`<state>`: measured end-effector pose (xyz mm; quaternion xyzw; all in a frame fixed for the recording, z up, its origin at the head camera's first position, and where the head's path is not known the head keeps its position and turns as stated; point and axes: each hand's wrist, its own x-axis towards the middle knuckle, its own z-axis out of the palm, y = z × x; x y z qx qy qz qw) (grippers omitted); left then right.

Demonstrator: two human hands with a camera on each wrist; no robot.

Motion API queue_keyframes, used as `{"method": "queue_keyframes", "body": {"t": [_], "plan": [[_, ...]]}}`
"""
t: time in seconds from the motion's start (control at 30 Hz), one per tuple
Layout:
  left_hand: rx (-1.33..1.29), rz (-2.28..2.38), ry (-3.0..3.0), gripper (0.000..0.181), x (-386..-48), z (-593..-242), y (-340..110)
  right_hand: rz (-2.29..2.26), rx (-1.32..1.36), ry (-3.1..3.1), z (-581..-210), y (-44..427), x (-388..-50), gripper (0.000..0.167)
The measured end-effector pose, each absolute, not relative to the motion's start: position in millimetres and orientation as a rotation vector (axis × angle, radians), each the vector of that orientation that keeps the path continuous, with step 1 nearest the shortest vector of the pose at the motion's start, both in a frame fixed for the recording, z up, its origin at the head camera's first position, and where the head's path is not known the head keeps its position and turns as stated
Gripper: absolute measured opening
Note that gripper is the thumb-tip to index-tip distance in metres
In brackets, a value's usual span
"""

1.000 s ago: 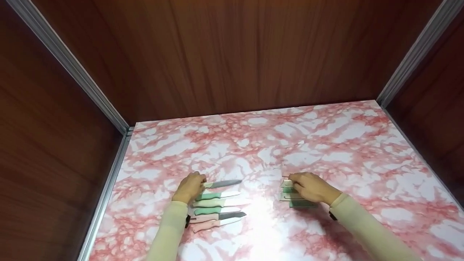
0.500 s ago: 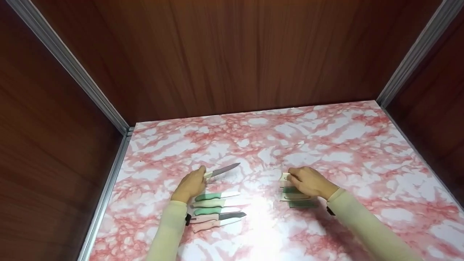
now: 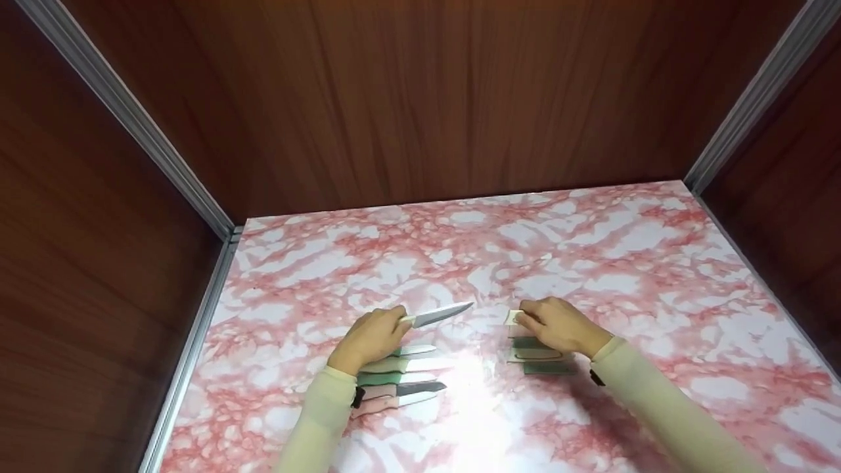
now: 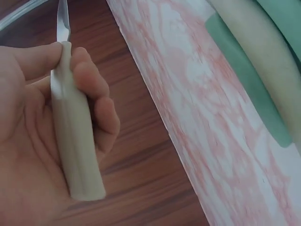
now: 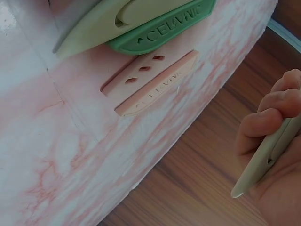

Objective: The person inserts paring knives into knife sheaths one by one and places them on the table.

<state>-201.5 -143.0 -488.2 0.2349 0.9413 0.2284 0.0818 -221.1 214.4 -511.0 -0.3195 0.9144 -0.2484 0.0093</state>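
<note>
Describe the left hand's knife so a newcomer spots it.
On the pink marbled table, knives lie in a row. The left hand grips a cream-handled knife, which, unlike its neighbours, is held up off the table.

Worktop (image 3: 611,243), marbled pink and white | on the left-edge side, tips towards the right edge, far to near: green-handled knife (image 3: 416,350), cream-handled knife (image 3: 401,366), second green-handled knife (image 3: 384,379), two pink-handled knives (image 3: 387,403) | closer to the right edge: two green sheaths (image 3: 550,369), cream sheath (image 3: 539,355) between; two pink sheaths (image 5: 162,88) nearer the near edge
</note>
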Motion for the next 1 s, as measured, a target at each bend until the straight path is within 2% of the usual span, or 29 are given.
{"method": "queue_keyframes", "body": {"t": [0.23,1.0], "plan": [[0.797,0.666,2.781,0.024,-197.9,-486.3,-132.6,-0.788,-1.023,2.865,-508.9,213.6,-219.8,0.034],[0.852,0.728,2.687,0.025,-194.3,-479.6,-112.9,-0.799,-1.053,2.858,-501.2,209.1,-219.6,0.033]]}}
